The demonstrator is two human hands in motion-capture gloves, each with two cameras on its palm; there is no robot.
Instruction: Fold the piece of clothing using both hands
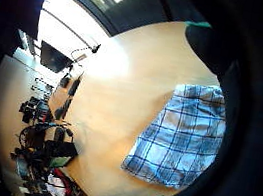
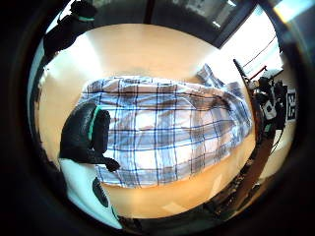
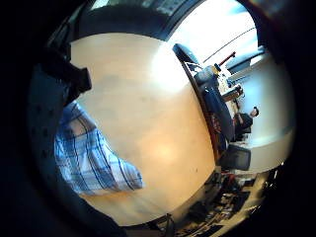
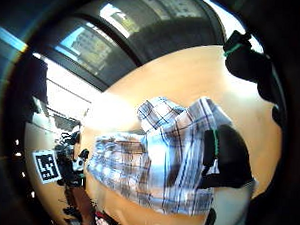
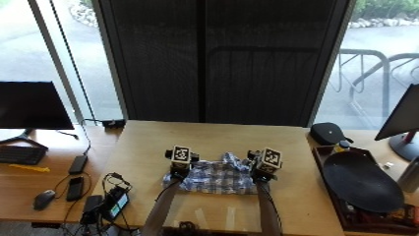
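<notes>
One wooden table carried one piece of clothing, a blue-and-white plaid shirt lying crumpled and partly flattened near the table's near edge, between the person's two hands. To its right stood one dark tray bearing one large black oval dish, with one small dark pouch beyond it. Two monitors were in sight, one on the desk at far left and one cut off at the right edge. On the left desk lay one keyboard and one mouse, and a small tangle of cables and devices sat at the table's left corner. Two gloved hands were at the shirt. The left hand sat at the garment's left end and the right hand at its right end, each touching the cloth. In the left thumb-side palm view one dark gloved hand rested on the plaid with a fingertip pressed down on the fabric's edge; the right thumb-side palm view showed one thumb lying over the cloth. Whether either hand's fingers were curled round the fabric or laid flat on it could not be told.
</notes>
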